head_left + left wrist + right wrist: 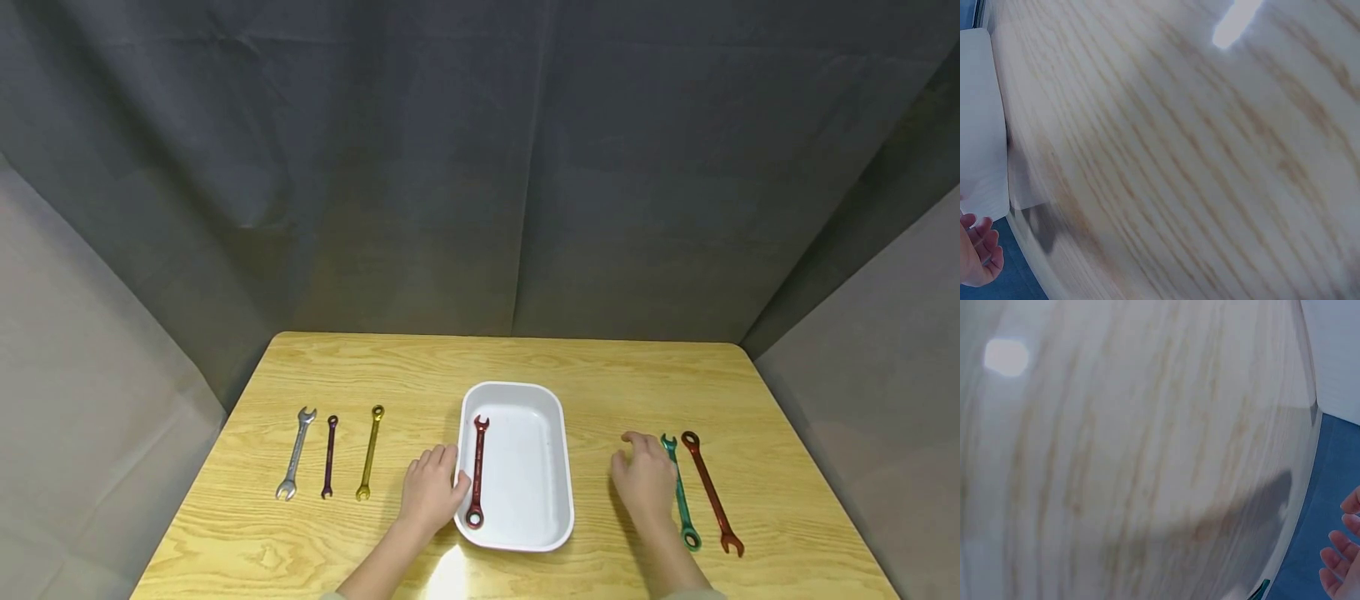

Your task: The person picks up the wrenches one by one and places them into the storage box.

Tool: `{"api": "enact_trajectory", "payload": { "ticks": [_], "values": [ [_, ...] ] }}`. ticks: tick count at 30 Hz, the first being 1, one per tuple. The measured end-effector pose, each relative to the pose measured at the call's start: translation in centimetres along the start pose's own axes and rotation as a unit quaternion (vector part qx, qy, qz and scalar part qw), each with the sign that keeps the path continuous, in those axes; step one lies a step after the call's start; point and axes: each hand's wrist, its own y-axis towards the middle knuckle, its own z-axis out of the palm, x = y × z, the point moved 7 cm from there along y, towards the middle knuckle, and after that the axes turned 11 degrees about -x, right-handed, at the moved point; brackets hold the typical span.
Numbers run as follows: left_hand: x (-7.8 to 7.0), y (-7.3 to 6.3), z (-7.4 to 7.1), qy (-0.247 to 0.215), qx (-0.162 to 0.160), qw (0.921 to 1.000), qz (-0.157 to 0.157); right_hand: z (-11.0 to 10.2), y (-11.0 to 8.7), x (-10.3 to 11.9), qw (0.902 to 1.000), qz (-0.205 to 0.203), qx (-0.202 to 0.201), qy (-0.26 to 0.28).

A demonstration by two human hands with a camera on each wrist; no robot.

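The left hand [431, 492] rests at the white rectangular tray [525, 467], thumb lapping its rim, probably to steady it; whether its fingers pinch, I cannot tell. Inside lies 1 dark-red metal wrench [478, 467]. The right hand [647, 483], fingers loosely bent and empty, is just beside the green metal wrench [682, 500] on the tabletop [615, 392].

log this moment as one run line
left hand: at left rim of white rectangular tray; in tray: dark-red metal wrench; right hand: empty, beside green metal wrench; farther right: orange-red metal wrench
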Motion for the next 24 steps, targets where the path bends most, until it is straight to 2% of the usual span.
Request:
{"api": "enact_trajectory", "payload": {
  "ticks": [4,12,16,22,24],
  "values": [
    [0.0,0.0,0.0,0.0,-0.001,1.0,0.001,-0.2,0.0,-0.6,0.9999,0.013,0.005,-0.003],
    [0.1,0.0,0.0,0.0,0.003,1.0,-0.003,-0.7,-0.1,-1.7,0.9998,0.011,-0.015,-0.011],
    [0.0,0.0,0.0,0.0,0.003,1.0,-0.004,-0.8,-0.3,-2.3,0.9994,0.027,-0.011,-0.019],
    [0.1,0.0,0.0,-0.001,0.003,1.0,-0.005,-1.3,-0.4,-3.1,0.9987,0.035,-0.029,-0.024],
    [0.1,0.0,0.0,-0.001,0.002,1.0,-0.006,-1.3,-0.4,-3.5,0.9982,0.052,-0.021,-0.023]
  ]
}}
